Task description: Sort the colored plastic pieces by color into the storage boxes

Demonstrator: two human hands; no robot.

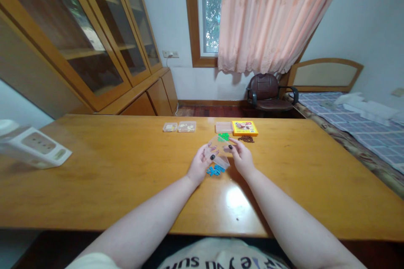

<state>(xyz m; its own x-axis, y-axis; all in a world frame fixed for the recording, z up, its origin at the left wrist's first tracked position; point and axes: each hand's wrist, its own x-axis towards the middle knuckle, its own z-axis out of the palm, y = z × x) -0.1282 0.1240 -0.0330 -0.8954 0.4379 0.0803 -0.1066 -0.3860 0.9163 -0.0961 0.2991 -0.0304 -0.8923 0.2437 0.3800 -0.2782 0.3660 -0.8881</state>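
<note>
Four clear containers are seen at the tabletop (pixel 94 168). One, a clear plastic box (pixel 220 152), is held tilted over the middle of the tabletop. It is gripped by the left hand (pixel 199 164) at its 9 o'clock and the right hand (pixel 242 156) at its 3 o'clock, with the fingers (pixel 212 156) of both clamped on its edges. What it contains cannot be told through the clear walls.

Blue pieces (pixel 215 171) are heaped just at its 6 o'clock, partly covered by its lower edge. Green pieces (pixel 224 136) are seen at its 12 o'clock. Further at 12 o'clock a flat clear box (pixel 224 127) is set just beside a yellow box (pixel 245 127), with brown pieces (pixel 246 139) near it.

At 10 o'clock two small clear boxes (pixel 179 127) are placed side by side, with pale contents too small to be made out. At far 9 o'clock a white device (pixel 34 148) is blurred and cut off by the frame.
</note>
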